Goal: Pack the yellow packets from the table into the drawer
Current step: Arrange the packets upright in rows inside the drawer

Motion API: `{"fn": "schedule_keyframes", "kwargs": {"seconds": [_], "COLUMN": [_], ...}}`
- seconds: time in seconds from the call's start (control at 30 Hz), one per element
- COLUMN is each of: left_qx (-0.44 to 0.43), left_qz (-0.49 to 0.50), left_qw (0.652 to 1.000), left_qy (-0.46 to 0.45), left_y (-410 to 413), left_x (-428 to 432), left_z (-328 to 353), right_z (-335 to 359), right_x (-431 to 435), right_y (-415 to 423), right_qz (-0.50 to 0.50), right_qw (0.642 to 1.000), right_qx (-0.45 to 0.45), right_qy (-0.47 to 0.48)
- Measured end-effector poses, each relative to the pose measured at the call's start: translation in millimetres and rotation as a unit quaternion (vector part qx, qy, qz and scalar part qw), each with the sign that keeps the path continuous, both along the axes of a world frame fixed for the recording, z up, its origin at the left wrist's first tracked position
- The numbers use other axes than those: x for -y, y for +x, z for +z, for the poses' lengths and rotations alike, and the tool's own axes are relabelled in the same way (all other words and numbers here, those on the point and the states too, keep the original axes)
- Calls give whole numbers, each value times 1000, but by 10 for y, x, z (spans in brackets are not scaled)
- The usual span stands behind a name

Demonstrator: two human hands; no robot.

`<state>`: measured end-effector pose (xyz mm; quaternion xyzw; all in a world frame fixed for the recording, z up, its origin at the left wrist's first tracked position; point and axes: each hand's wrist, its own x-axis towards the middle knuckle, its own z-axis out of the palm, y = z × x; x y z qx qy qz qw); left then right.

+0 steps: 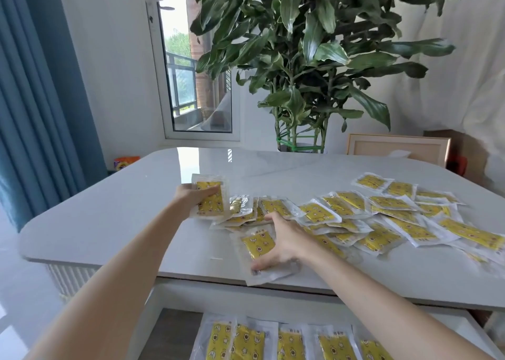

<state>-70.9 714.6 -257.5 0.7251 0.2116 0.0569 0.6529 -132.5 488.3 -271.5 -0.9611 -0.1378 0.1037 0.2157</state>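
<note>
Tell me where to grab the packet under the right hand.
Take the packet by its near end, coming from the front edge of the table. It lies flat on the top, but that end seems to overhang the edge slightly, so a thumb could slip beneath.

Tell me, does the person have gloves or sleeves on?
No. The left arm and right arm are bare, with no sleeves showing. The left hand and right hand wear no gloves, rings, watch or bracelet that I can see.

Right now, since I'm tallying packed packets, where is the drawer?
Head view, bottom centre: the drawer is open beneath the table's near edge, a row of yellow packets in it.
</note>
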Motion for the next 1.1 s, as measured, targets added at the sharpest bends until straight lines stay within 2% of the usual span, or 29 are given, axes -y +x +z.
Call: {"fn": "schedule_keyframes", "kwargs": {"seconds": [0.2, 0.33, 0.5, 0.67, 0.73, 0.87, 1.1], "left_qx": [-20, -54, -49, -46, -49, -53, -52], "left_qz": [-15, -20, -23, -24, -30, -26, -43], "left_qw": [999, 992, 992, 989, 986, 982, 973], "left_qy": [23, 115, 115, 141, 155, 181, 221], "left_y": [266, 495, 417, 443, 450, 429, 493], "left_x": [-28, -131, -35, -71, -79, -87, -172], "left_z": [-168, -384, -312, -413, -425, -428, -524], "right_z": [41, 210, 589, 521, 354, 181, 204], "right_x": [-33, 21, 281, 296, 244, 152, 47], "right_y": [84, 144, 385, 788, 911, 967, 1004], "right_qz": [-27, -26, -28, -156, -202, -248, -203], "right_qw": [999, 998, 989, 955, 943, 955, 977], "right_qx": [-33, -60, -104, -86, -60, 1, -49], "right_qy": [17, 7, 106, 237, 258, 159, 41]}}
